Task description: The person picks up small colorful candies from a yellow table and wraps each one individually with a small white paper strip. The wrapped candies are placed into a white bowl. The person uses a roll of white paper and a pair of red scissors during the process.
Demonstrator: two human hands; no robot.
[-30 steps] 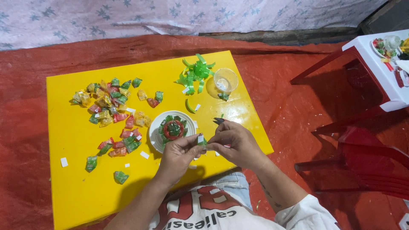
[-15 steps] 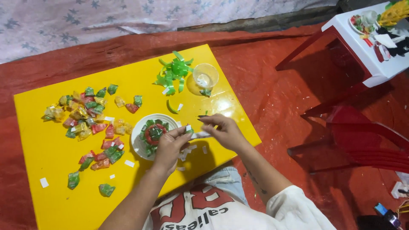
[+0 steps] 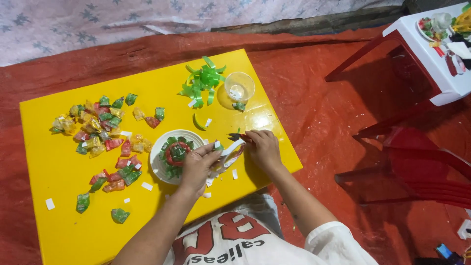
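My left hand (image 3: pixel 198 164) rests at the right rim of a white plate (image 3: pixel 158 164) that holds green and red wrapper pieces. It pinches one end of a white strip (image 3: pixel 231 147). My right hand (image 3: pixel 263 148) lies just right of it on the yellow table (image 3: pixel 64 176), gripping small dark scissors (image 3: pixel 235 137) whose tips point left at the strip. A tiny green scrap (image 3: pixel 219 145) sits by my left fingertips.
A heap of green, red and yellow wrapped sweets (image 3: pixel 100 125) covers the table's left half. Curled green strips (image 3: pixel 203 81) and a clear plastic cup (image 3: pixel 239 87) lie at the far edge. Small white scraps are scattered about. A red chair (image 3: pixel 422 167) and a white stool (image 3: pixel 431 54) stand to the right.
The view has swung so the table sits further left. My hands have drawn slightly apart, with the white strip now stretched between them.
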